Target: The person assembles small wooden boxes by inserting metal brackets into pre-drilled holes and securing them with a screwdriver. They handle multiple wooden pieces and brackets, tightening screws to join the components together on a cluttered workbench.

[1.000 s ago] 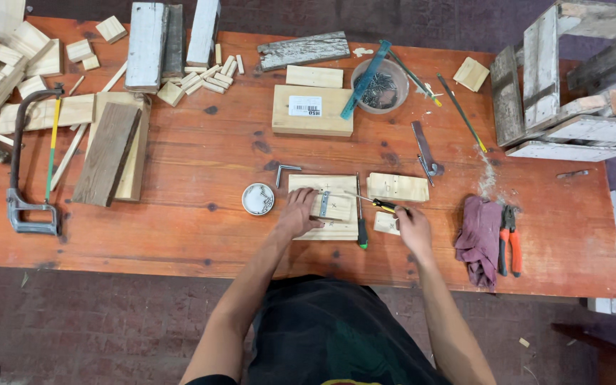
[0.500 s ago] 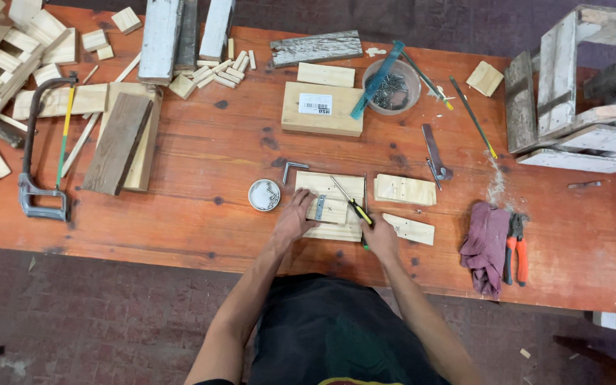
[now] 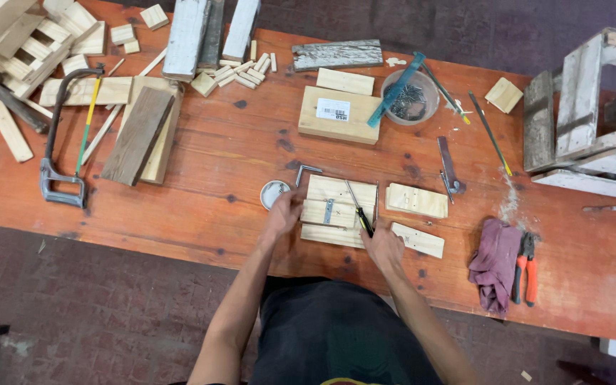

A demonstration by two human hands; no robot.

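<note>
Hacksaw (image 3: 62,153) and loose wood offcuts lie at the left end of the red table (image 3: 208,207), beside a dark plank (image 3: 137,134) resting on a paler board. Nearer the middle, a small round tin (image 3: 274,193) sits just left of the left hand (image 3: 284,212). That forearm reaches up from the near edge, wrist straight, the hand laid palm down with fingers spread against the left edge of the pale wooden panel (image 3: 339,211), pressing on it rather than gripping. A small metal hinge (image 3: 329,210) lies on the panel's middle. The right hand (image 3: 383,246) comes in from the near side, its fingers curled around the handle of a screwdriver (image 3: 358,210) whose shaft slants up and to the left across the panel; where the tip lands is hard to make out. Right of the panel lie two separate wood strips (image 3: 416,200), then a crumpled purple cloth (image 3: 495,264) and red-handled pliers (image 3: 526,267) just beside it.
</note>
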